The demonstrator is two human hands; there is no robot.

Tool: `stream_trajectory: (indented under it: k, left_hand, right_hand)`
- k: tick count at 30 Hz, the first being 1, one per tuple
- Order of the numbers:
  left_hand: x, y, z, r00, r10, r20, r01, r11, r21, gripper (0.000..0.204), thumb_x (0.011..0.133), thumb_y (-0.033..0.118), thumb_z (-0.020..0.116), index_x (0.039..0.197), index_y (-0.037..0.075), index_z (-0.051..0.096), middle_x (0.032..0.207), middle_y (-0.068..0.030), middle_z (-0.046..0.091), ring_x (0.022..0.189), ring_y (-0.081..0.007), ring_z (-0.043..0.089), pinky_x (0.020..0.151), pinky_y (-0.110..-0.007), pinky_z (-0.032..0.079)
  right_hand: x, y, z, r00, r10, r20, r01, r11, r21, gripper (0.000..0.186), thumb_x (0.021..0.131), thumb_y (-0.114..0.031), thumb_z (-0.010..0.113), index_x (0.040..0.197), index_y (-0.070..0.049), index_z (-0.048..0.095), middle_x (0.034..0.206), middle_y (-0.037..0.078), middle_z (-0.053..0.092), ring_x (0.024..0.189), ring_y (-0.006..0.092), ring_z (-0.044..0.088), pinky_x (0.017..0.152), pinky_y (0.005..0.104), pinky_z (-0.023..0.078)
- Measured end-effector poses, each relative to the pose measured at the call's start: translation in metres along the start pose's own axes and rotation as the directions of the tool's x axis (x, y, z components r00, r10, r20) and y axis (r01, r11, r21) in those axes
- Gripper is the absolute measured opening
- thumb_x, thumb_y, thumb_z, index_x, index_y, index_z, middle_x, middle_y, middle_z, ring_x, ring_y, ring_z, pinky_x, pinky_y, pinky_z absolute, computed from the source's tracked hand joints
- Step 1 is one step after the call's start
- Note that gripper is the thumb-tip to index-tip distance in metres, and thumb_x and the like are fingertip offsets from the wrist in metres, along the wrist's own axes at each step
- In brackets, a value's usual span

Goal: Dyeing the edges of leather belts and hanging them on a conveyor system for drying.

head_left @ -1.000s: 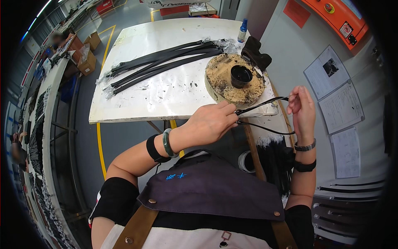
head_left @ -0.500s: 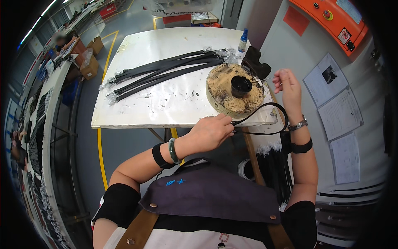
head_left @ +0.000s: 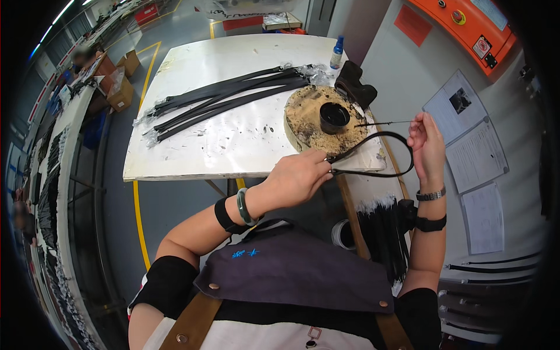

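Observation:
My left hand (head_left: 298, 178) grips the joined ends and metal fittings of a black strap (head_left: 380, 174), which bends in a loop toward the right. My right hand (head_left: 427, 140) is closed on a thin rod (head_left: 396, 122) with a dark tip, held level just above the loop. Left of that tip, a small black cup (head_left: 333, 128) of dark liquid stands on a round, tan, black-stained pad (head_left: 309, 134) at the table's near right corner.
The white table (head_left: 198, 163) bears a bundle of black straps (head_left: 227, 99), a blue bottle (head_left: 336, 55) and a dark lumpy object (head_left: 363, 87). More straps (head_left: 379, 245) hang below right. An orange machine (head_left: 478, 29) is at upper right; a co-worker (head_left: 84, 58) sits far left.
My right hand let go of the strap and reached up to the rod by the pad; it now holds the rod, lower and farther right. My left hand still holds the strap.

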State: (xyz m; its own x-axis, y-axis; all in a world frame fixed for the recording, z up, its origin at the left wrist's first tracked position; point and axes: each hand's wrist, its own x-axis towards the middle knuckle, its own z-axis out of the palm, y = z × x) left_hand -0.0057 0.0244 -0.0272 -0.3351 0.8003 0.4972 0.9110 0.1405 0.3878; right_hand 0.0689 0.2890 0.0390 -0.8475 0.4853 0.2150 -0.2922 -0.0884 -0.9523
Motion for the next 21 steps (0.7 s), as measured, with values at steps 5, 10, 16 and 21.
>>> stream_trajectory:
  k: [5, 10, 16, 21]
  left_hand:
    - [0.01, 0.004, 0.001, 0.999, -0.011, -0.05, 0.009, 0.999, -0.052, 0.013, 0.08, 0.015, 0.055, 0.077, 0.004, 0.052, 0.073, -0.0092, 0.045, 0.072, -0.0269, 0.051, 0.056, -0.036, 0.043]
    - [0.014, 0.006, 0.005, 0.998, -0.015, -0.053, 0.011, 0.997, -0.073, 0.013, 0.081, 0.015, 0.055, 0.077, 0.003, 0.052, 0.073, -0.0093, 0.045, 0.072, -0.0271, 0.051, 0.057, -0.037, 0.043]
    - [0.016, 0.008, 0.005, 0.999, -0.01, -0.04, 0.007, 0.997, -0.077, 0.014, 0.081, 0.016, 0.055, 0.077, 0.003, 0.051, 0.073, -0.0094, 0.045, 0.072, -0.0272, 0.051, 0.057, -0.037, 0.043]
    - [0.014, 0.008, 0.004, 0.999, -0.013, -0.044, 0.009, 0.997, -0.07, 0.014, 0.081, 0.016, 0.054, 0.077, 0.003, 0.051, 0.073, -0.0094, 0.045, 0.072, -0.027, 0.051, 0.056, -0.037, 0.043]
  right_hand:
    - [-0.036, -0.011, 0.001, 1.0, 0.009, -0.016, -0.01, 0.999, -0.048, 0.023, 0.094, -0.023, 0.041, 0.085, -0.005, 0.051, 0.072, 0.002, 0.051, 0.061, 0.0058, 0.047, 0.049, 0.0187, 0.041]
    - [-0.054, -0.01, 0.001, 0.999, -0.019, -0.045, 0.014, 0.995, -0.101, 0.024, 0.094, -0.024, 0.04, 0.083, -0.004, 0.05, 0.071, 0.003, 0.05, 0.058, 0.0062, 0.046, 0.048, 0.0196, 0.041]
    - [-0.061, -0.005, -0.001, 0.998, -0.044, -0.053, 0.036, 0.989, -0.143, 0.025, 0.094, -0.024, 0.039, 0.083, -0.004, 0.05, 0.072, 0.003, 0.051, 0.059, 0.0064, 0.046, 0.048, 0.0198, 0.042]
    - [-0.063, -0.002, 0.002, 0.997, -0.07, -0.045, 0.063, 0.986, -0.155, 0.026, 0.094, -0.024, 0.039, 0.083, -0.003, 0.05, 0.072, 0.003, 0.051, 0.059, 0.0063, 0.046, 0.048, 0.0198, 0.042]
